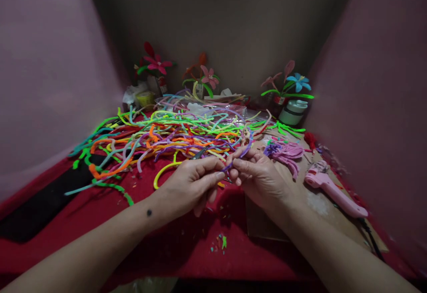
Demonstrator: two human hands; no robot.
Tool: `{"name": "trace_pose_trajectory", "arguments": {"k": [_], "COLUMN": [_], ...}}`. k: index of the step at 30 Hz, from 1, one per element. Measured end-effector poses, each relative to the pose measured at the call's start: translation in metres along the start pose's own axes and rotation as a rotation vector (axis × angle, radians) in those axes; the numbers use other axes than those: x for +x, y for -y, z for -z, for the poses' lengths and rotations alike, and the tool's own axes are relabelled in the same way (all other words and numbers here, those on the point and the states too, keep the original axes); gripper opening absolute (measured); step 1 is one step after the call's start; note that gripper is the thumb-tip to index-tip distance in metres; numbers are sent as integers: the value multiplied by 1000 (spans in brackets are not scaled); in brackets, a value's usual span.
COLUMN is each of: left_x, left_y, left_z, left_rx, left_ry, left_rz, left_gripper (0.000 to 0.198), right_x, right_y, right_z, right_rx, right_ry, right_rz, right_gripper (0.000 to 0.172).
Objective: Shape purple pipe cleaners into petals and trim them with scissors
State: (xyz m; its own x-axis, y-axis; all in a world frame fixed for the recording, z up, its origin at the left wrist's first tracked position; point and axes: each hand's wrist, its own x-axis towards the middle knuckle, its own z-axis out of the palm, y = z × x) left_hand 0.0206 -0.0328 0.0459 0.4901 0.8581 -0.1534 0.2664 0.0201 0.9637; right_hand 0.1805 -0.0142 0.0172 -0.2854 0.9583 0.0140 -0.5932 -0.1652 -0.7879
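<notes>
A thin purple pipe cleaner [247, 145] runs between both hands, its upper part curling above the right one. My left hand [196, 182] pinches its lower end between thumb and forefinger. Close beside it, my right hand [258, 172] grips the same piece with thumb and fingers. Behind the hands lies a wide heap of colourful pipe cleaners [167, 139]. Scissors with a yellow handle [159, 178] rest on the red cloth, partly behind my left hand.
A pink glue gun [336, 190] and a pink and purple bundle [287, 151] lie on cardboard [267, 226] at the right. Flowers [158, 64] and a lidded jar [292, 112] stand at the back. A black strip [43, 204] is left. Small scraps dot the red cloth [187, 257].
</notes>
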Motion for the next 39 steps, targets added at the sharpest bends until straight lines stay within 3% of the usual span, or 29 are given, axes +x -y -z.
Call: {"name": "trace_pose_trajectory", "arguments": {"k": [9,13,17,26,31,35,39], "left_x": [3,2,2,2,0,0,-4], "left_y": [9,9,9,12,7,1,-4], "left_z": [15,21,22,16,16,12,6], "left_rx": [-403,-570,-593,-386,-198,-96,3], "left_ry": [227,350,393,228,122,103,-11], "left_rz": [175,205,197,144,115,34,-1], "left_gripper": [9,10,11,12,17,14,18], "right_x": [-3,-6,-8,-2,-1,-4,-8], "right_y": [1,0,-2,-4,0,-1,-4], "right_z": [-4,-7,-8,-1,0,-2,-3], "right_rx": [-63,-3,99,110,-73,-176,-275], "right_ry": [-11,58,96,46,15,56,81], "right_rz": [45,-18,-104,-167,-15,68,126], "right_gripper": [12,14,17,16,11,9,11]}}
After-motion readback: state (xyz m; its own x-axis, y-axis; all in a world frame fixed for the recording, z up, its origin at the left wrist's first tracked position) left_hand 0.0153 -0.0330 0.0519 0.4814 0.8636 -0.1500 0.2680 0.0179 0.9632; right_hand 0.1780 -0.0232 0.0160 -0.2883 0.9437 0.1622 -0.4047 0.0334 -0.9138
